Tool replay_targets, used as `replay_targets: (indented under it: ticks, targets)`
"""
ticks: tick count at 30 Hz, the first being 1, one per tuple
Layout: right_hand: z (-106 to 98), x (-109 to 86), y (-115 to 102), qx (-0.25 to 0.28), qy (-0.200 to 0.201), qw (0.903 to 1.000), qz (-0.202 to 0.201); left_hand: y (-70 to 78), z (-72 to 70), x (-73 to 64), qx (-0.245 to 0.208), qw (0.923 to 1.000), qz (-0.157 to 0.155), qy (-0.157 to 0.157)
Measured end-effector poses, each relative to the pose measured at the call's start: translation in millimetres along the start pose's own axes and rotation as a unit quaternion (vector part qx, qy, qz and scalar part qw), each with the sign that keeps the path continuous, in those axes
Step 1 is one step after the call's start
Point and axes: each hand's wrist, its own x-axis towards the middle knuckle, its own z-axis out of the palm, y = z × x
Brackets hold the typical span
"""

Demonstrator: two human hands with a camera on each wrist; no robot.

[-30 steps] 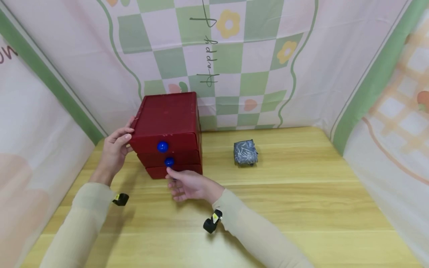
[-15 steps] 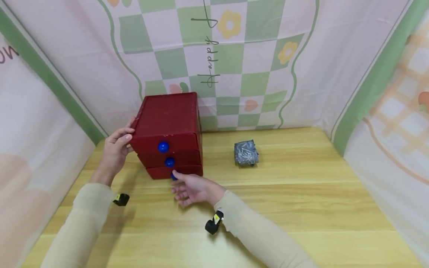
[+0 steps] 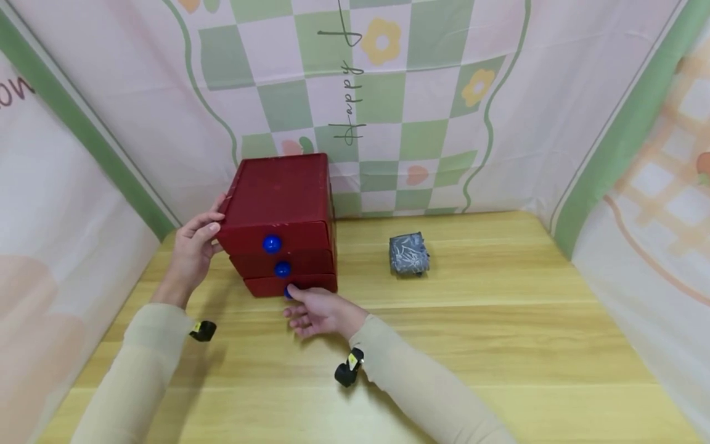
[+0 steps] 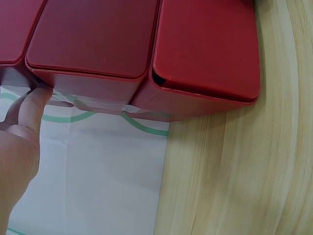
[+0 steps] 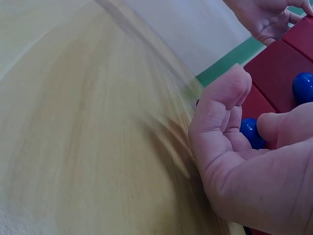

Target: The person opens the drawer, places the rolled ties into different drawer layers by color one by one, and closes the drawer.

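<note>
While L hand point(image 3: 193, 253) lies relaxed against L side of red drawer unit point(image 3: 277, 191), R hand point(image 3: 318, 311) pinches btm blue knob point(image 5: 250, 132) on unit's front. Unit stands on tabletop point(image 3: 444, 345); mid knob point(image 3: 282, 269) & top knob point(image 3: 272, 243), also blue, sit above btm one. Grey wrapped block point(image 3: 409, 254) lies to unit's R, apart. Patterned cloth point(image 3: 421, 142) hangs behind unit.

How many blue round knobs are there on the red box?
3. The top knob, the middle knob and the bottom knob, one above another on the red box. The right hand partly covers the bottom one. The back is hidden.
</note>
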Motion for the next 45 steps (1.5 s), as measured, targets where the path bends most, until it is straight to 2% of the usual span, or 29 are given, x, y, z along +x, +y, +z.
replay_targets:
  ticks: [13,27,45]
  targets:
    - [4.4,0.6,1.7,0.003,-0.006,1.0000,-0.003,0.5,0.5,-0.4,0.000,1.0000,-0.003,0.009]
    - [8.7,0.2,8.8,0.028,-0.010,0.9995,-0.010,0.8,1.8,-1.7,0.008,0.9999,-0.007,0.012]
    - [15.2,-9.0,17.3,0.031,-0.006,0.9994,-0.011,0.6,2.5,-1.1,0.005,0.9998,-0.004,0.018]
